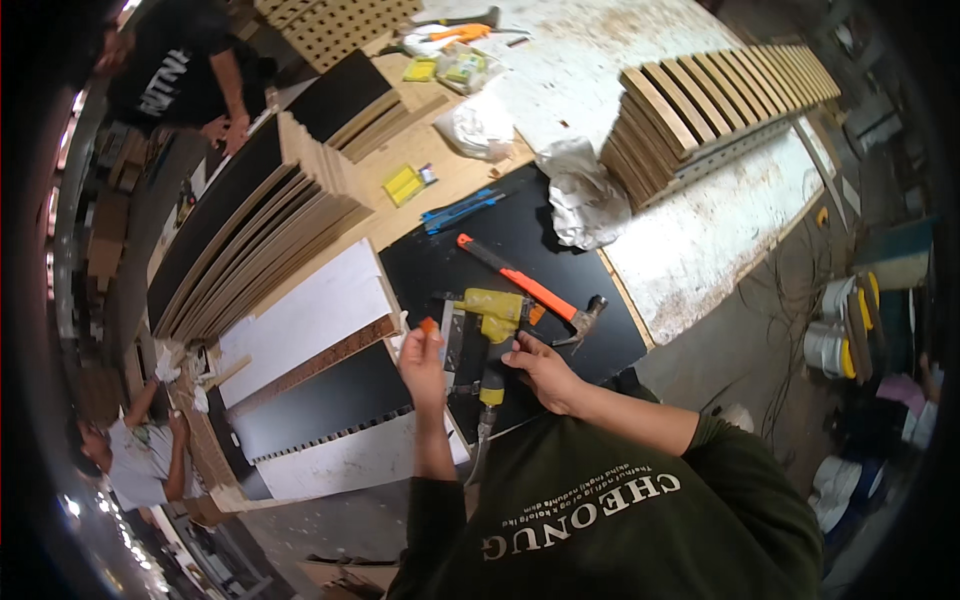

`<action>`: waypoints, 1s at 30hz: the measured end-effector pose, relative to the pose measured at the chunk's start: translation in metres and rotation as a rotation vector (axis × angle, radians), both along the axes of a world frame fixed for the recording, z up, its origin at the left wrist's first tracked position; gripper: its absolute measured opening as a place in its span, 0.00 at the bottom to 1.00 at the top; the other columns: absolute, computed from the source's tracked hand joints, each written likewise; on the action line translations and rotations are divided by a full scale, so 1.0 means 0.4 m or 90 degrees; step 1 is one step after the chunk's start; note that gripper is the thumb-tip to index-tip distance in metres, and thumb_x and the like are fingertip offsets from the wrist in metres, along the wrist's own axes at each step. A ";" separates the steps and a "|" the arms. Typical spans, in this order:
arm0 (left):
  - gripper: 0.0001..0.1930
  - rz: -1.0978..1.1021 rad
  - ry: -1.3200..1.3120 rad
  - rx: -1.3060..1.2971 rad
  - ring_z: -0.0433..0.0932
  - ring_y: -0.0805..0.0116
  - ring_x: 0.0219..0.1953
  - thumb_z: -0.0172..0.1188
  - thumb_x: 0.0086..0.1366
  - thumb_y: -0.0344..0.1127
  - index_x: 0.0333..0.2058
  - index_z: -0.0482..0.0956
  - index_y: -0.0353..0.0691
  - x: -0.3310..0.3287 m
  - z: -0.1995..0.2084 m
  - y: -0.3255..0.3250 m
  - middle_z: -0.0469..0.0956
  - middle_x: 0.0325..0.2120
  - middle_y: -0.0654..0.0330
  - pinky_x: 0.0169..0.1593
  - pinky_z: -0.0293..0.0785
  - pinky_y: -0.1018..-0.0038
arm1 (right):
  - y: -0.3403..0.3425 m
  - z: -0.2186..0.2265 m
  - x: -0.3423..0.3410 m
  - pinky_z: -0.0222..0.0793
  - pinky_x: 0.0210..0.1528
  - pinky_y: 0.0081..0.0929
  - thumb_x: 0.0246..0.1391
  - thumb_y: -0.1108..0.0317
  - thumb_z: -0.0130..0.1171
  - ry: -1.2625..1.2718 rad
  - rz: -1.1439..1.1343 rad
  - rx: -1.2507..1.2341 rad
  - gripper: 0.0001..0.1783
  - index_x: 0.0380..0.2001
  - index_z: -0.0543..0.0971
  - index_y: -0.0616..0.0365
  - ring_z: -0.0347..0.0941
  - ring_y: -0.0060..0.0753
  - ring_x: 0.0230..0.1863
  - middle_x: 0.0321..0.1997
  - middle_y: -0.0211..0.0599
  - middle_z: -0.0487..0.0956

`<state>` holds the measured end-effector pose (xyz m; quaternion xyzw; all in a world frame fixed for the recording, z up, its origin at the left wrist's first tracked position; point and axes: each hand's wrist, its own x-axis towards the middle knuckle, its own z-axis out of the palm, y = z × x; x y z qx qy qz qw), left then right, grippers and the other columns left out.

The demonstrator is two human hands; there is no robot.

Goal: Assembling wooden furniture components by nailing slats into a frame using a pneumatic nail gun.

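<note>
My left hand (pixel 422 365) is closed in a pinch, its fingertips on a small orange piece (pixel 429 326). What that piece is cannot be made out. A yellow and black pneumatic nail gun (pixel 492 303) lies on the black board (pixel 410 262), with an air hose (pixel 482 440) running down from its handle. Beside that dark handle is my right hand (pixel 545 375), its thumb and fingers bent in against the grip. Just beyond the gun rests a claw hammer (pixel 535 291) with an orange and black handle, its metal head toward the right.
Boards stand in a long stack (pixel 270 215) at left; slatted wood pieces (pixel 690 110) are piled at right. Crumpled wrapping (pixel 585 195), blue strips (pixel 462 210) and yellow packets (pixel 403 185) lie beyond the hammer. Two other people (pixel 180 60) work at the left side.
</note>
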<state>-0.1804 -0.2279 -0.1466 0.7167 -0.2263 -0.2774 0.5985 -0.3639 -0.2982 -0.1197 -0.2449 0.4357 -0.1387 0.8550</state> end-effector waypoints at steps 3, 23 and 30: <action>0.06 0.052 0.107 0.001 0.74 0.78 0.34 0.57 0.65 0.32 0.37 0.75 0.34 -0.014 -0.014 -0.004 0.80 0.34 0.61 0.40 0.70 0.81 | -0.008 0.015 0.047 0.59 0.54 0.25 0.50 0.71 0.61 -0.013 -0.040 0.005 0.16 0.44 0.73 0.55 0.67 0.23 0.50 0.45 0.28 0.75; 0.09 0.071 0.316 -0.187 0.76 0.72 0.27 0.55 0.65 0.32 0.41 0.76 0.34 -0.091 0.388 0.352 0.80 0.33 0.50 0.32 0.72 0.79 | 0.201 0.105 -0.066 0.71 0.35 0.30 0.50 0.71 0.58 -0.289 -0.155 0.160 0.07 0.33 0.72 0.56 0.68 0.21 0.27 0.26 0.26 0.70; 0.13 -0.034 0.230 -0.131 0.71 0.77 0.28 0.55 0.63 0.29 0.45 0.75 0.28 -0.080 0.431 0.457 0.77 0.29 0.58 0.32 0.65 0.82 | 0.301 0.071 -0.079 0.69 0.43 0.31 0.49 0.69 0.59 -0.451 -0.062 0.234 0.11 0.37 0.75 0.57 0.67 0.21 0.30 0.26 0.25 0.70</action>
